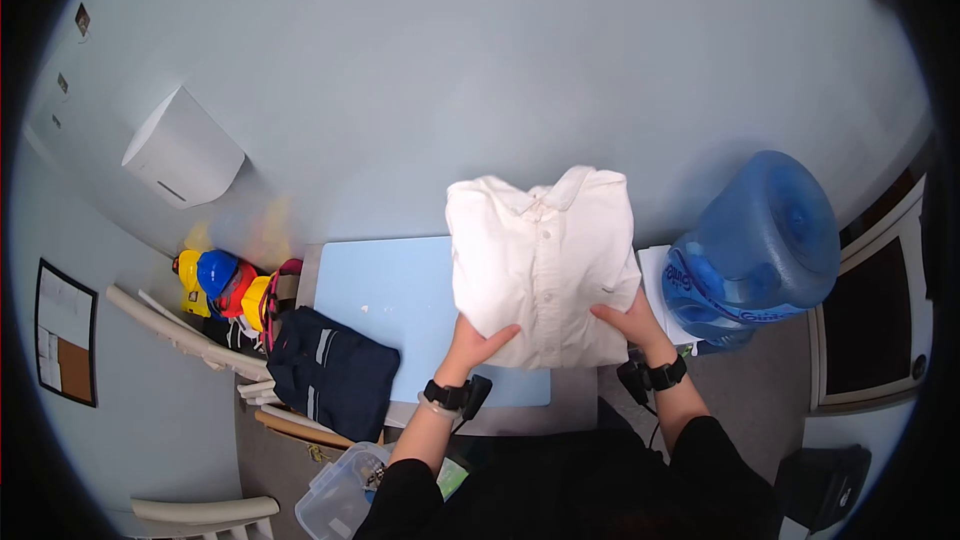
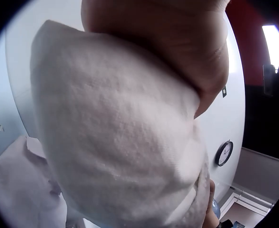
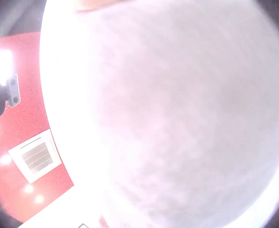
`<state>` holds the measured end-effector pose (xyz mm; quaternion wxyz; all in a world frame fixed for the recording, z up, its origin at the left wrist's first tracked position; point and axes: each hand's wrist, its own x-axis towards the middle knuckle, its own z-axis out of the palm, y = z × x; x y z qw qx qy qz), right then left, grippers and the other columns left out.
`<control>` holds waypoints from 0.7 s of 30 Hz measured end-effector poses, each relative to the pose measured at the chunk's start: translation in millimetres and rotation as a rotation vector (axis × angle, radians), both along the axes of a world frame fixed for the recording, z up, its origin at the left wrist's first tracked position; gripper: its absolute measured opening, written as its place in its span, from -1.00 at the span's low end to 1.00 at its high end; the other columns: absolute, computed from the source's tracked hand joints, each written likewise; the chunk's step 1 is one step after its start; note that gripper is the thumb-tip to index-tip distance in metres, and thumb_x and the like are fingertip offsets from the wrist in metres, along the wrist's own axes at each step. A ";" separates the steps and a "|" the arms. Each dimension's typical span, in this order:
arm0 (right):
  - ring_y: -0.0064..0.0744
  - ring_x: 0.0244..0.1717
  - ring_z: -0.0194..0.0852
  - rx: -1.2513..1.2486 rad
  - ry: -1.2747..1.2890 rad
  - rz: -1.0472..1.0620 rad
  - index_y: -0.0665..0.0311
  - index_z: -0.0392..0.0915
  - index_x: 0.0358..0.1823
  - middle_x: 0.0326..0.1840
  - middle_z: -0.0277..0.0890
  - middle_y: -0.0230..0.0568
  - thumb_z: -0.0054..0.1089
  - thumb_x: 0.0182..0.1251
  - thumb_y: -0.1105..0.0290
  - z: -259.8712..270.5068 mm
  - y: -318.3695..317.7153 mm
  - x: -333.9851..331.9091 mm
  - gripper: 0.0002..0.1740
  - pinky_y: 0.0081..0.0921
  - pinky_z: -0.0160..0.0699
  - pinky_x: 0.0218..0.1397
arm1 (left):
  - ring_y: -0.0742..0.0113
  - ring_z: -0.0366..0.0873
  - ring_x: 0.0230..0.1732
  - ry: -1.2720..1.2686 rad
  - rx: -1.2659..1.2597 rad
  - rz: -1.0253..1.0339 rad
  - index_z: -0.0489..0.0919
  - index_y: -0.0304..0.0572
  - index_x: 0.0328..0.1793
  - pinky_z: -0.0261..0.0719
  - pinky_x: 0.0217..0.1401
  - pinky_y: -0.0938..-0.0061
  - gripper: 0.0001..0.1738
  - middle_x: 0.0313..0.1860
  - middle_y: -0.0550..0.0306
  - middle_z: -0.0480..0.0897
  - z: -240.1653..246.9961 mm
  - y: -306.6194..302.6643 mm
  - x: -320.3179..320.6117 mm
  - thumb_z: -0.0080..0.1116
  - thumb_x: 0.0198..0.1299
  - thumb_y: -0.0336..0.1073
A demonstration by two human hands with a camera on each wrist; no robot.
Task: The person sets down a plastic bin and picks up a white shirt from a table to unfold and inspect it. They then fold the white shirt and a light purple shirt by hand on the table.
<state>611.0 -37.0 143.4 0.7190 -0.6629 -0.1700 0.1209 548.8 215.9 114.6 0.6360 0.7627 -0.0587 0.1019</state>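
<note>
A folded white button-up shirt (image 1: pixel 545 275), collar away from me and button placket facing up, is held up over the table. My left hand (image 1: pixel 480 345) grips its lower left edge, thumb on top and fingers hidden beneath. On the opposite side my right hand (image 1: pixel 630 325) grips the lower right edge the same way, its thumb lying on the front. White cloth of the shirt (image 2: pixel 115 133) fills much of the left wrist view, below my left hand (image 2: pixel 177 47). The right wrist view is mostly overexposed shirt fabric (image 3: pixel 192 104).
Under the shirt is a table with a light blue mat (image 1: pixel 380 290). A folded navy garment (image 1: pixel 335 375) with grey stripes lies at its left, near several coloured hard hats (image 1: pixel 217 272). A big blue water bottle (image 1: pixel 755 240) stands right. A clear plastic bin (image 1: pixel 335 500) sits below, left.
</note>
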 end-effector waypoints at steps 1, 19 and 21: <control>-0.44 -0.02 0.36 -0.044 0.096 -0.025 0.40 0.26 0.07 -0.04 0.41 -0.21 0.23 -0.03 0.53 -18.7 -5.1 6.5 -0.43 -0.53 0.33 0.03 | 0.16 0.42 0.02 0.002 -0.002 -0.006 0.33 -0.38 0.09 0.35 0.06 0.41 -0.36 0.00 -0.06 0.47 -14.2 -2.5 7.2 0.30 -0.15 -0.33; -0.36 0.01 0.35 -0.141 0.520 -0.117 0.43 0.24 0.10 0.02 0.38 -0.15 0.08 0.12 0.43 -190.2 -14.5 0.3 -0.51 -0.46 0.33 0.04 | 0.35 0.46 -0.09 0.642 -0.143 0.097 0.33 -0.39 0.08 0.42 -0.03 0.51 -0.54 -0.08 -0.03 0.52 -168.2 15.8 9.4 0.01 0.17 -0.18; -0.35 0.06 0.29 -0.257 0.555 -0.231 0.43 0.13 0.18 0.09 0.31 -0.12 0.14 0.10 0.34 -194.0 -11.7 -0.5 -0.36 -0.48 0.28 0.09 | 0.35 0.47 -0.13 0.677 -0.085 0.088 0.34 -0.41 0.05 0.42 -0.06 0.51 -0.54 -0.12 -0.02 0.53 -176.0 20.9 7.6 0.01 0.17 -0.16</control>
